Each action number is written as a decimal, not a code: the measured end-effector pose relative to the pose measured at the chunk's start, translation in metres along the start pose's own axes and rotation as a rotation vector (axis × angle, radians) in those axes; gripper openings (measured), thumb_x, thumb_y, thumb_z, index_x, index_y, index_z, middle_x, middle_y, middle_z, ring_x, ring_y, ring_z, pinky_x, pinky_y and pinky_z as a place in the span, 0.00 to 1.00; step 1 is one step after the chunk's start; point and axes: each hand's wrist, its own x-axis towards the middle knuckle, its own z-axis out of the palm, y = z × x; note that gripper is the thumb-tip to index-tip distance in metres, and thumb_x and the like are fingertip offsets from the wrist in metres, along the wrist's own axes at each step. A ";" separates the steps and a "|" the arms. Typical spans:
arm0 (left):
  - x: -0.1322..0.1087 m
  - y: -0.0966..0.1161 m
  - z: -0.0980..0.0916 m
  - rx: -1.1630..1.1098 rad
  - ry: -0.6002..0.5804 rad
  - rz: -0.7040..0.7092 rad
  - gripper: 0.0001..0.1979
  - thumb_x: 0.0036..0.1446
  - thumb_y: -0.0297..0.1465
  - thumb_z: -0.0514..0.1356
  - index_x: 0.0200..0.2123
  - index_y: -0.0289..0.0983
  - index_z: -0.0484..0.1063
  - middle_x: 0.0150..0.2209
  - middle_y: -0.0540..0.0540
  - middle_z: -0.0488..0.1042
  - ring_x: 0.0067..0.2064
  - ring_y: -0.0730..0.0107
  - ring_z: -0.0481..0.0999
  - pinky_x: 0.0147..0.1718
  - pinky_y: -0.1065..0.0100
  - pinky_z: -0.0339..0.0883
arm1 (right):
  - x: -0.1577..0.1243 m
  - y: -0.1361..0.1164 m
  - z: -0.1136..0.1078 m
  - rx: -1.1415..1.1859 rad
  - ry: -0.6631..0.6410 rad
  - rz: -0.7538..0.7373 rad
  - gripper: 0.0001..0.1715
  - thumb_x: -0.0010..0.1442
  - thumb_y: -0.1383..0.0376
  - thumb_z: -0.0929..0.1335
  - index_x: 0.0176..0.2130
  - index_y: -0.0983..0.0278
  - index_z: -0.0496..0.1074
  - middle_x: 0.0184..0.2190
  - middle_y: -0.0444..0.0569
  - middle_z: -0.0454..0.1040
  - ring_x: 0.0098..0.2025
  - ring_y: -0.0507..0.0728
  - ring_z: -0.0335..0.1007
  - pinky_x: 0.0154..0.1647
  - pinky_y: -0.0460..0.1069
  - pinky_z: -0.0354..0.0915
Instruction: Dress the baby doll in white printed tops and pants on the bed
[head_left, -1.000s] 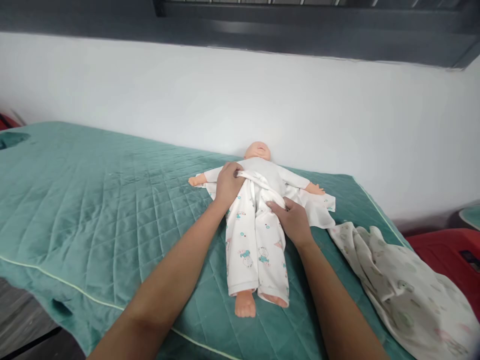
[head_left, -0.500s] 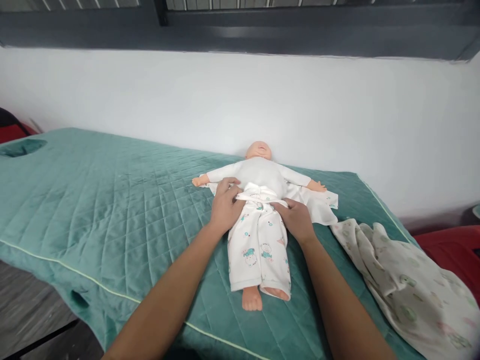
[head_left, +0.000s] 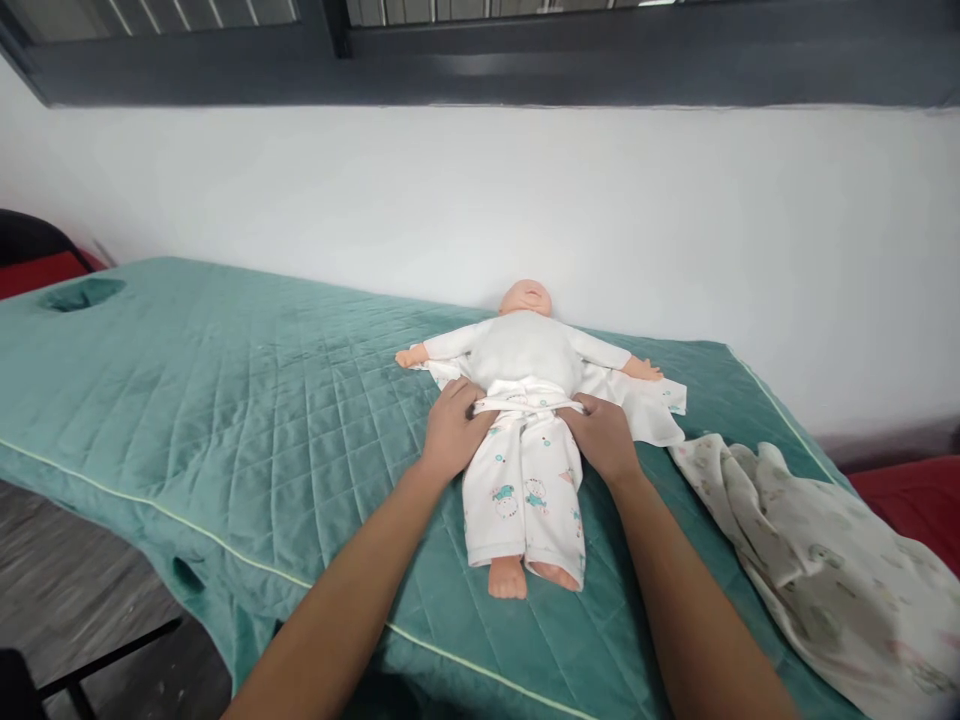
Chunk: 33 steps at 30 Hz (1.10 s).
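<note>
A baby doll (head_left: 527, 345) lies on its back on the green quilted table (head_left: 225, 380), head toward the white wall, arms spread. It wears a white top and white printed trousers (head_left: 525, 495). My left hand (head_left: 452, 430) grips the trousers' waistband at the doll's left-hand side in the view. On the other side, my right hand (head_left: 602, 435) grips the same waistband. Both hands have fingers curled into the fabric. The doll's bare feet stick out of the trouser legs near the table's front.
A white printed cloth (head_left: 645, 400) lies spread under the doll. A crumpled patterned blanket (head_left: 817, 560) lies at the right end of the table. A red seat (head_left: 915, 500) stands at the far right, another red item (head_left: 37, 272) at far left.
Both hands slid the waistband down from the doll's chest to its waist, uncovering the white top. The view also shifted slightly.
</note>
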 end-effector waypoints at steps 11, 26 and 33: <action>0.003 -0.003 -0.002 -0.058 -0.023 -0.145 0.07 0.53 0.24 0.58 0.25 0.38 0.64 0.29 0.52 0.67 0.35 0.69 0.66 0.36 0.67 0.59 | -0.026 -0.006 -0.017 0.052 -0.292 -0.123 0.29 0.56 0.46 0.67 0.19 0.62 0.55 0.18 0.40 0.50 0.25 0.49 0.46 0.22 0.47 0.42; 0.002 -0.003 -0.003 -0.198 -0.010 -0.183 0.01 0.52 0.27 0.59 0.29 0.38 0.69 0.32 0.51 0.70 0.36 0.70 0.68 0.37 0.68 0.62 | -0.034 -0.002 -0.004 0.184 -0.259 -0.079 0.34 0.56 0.40 0.67 0.20 0.62 0.54 0.20 0.40 0.48 0.26 0.49 0.44 0.24 0.47 0.42; 0.002 0.000 -0.005 -0.171 -0.018 -0.177 0.03 0.51 0.27 0.59 0.26 0.38 0.68 0.28 0.53 0.68 0.32 0.70 0.66 0.35 0.69 0.60 | -0.033 -0.002 -0.003 0.185 -0.244 -0.080 0.34 0.55 0.40 0.67 0.19 0.62 0.56 0.19 0.40 0.48 0.25 0.49 0.44 0.23 0.47 0.42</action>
